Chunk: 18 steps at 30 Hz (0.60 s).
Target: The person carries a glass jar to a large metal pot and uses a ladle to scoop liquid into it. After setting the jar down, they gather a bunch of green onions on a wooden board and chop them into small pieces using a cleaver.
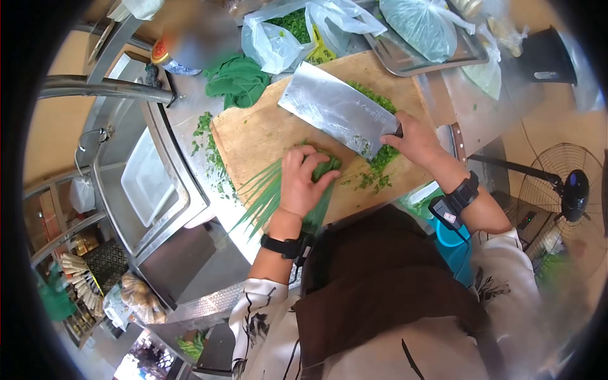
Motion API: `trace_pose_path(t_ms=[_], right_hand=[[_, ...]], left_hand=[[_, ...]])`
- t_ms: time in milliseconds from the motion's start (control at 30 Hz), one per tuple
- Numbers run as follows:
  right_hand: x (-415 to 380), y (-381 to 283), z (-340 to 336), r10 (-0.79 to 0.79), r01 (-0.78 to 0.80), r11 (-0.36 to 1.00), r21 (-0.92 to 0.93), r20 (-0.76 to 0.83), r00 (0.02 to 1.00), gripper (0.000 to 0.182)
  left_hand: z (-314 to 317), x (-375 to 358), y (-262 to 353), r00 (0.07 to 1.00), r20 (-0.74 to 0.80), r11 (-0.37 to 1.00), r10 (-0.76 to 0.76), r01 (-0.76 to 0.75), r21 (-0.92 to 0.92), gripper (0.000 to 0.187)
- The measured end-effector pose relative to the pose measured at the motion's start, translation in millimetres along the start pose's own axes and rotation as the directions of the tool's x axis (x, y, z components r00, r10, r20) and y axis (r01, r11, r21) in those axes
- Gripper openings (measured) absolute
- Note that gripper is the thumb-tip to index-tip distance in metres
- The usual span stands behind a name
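Observation:
My right hand (416,140) is closed round the dark handle of a broad cleaver (335,107). The blade is tilted over the wooden cutting board (250,139), flat face showing, with bits of green stuck near its lower edge. My left hand (304,178), fingers curled, grips a bunch of long green scallions (265,193) at the board's near left. Their thin leaves fan out past the board's edge. Chopped greens (379,161) lie in a strip beside and partly behind the cleaver. The blade is apart from my left hand.
Plastic bags of greens (272,47) and a metal tray (465,54) stand beyond the board. A green cloth (237,81) lies at its far left corner. More chopped bits (215,155) are scattered left, near a sink (152,174). A fan (573,193) stands right.

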State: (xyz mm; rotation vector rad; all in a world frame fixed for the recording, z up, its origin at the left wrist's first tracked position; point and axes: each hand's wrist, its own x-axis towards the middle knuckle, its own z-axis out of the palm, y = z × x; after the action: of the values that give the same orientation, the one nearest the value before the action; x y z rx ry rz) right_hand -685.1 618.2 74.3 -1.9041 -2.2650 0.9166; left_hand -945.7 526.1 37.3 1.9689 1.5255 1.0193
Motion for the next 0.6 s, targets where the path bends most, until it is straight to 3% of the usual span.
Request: trace_pose_path(t_ms=[167, 333, 433, 533, 600], right_hand=[[-11.0, -11.0, 4.8, -0.097, 0.069, 0.975, -0.211, -0.125, 0.987, 0.041], [-22.6, -20.7, 9.6, -0.29, 0.17, 0.905, -0.389, -0.275, 0.917, 0.035], [-36.3, -33.6, 13.1, -0.374, 0.298, 0.918, -0.261, -0.322, 0.87, 0.034], [-58.3, -53.5, 37.5, -0.337, 0.349, 0.934, 0.075, -0.138, 0.931, 0.033], [-52.0, -70.4, 51.5, -0.365, 0.39, 0.917, 0.085, -0.217, 0.905, 0.032]], left_hand=[[-13.9, -0.7, -0.1, 0.975, 0.024, 0.944, -0.223, 0.222, -0.244, 0.028], [-25.4, 8.3, -14.4, 0.982, -0.066, 0.978, -0.176, 0.167, -0.129, 0.028], [-28.0, 12.9, -28.0, 0.988, -0.037, 0.986, -0.149, 0.146, -0.081, 0.031], [-30.2, 15.6, -26.2, 0.965, 0.054, 0.959, -0.257, 0.261, -0.11, 0.035], [-29.8, 12.2, -31.6, 0.986, 0.048, 0.982, -0.161, 0.165, -0.087, 0.037]])
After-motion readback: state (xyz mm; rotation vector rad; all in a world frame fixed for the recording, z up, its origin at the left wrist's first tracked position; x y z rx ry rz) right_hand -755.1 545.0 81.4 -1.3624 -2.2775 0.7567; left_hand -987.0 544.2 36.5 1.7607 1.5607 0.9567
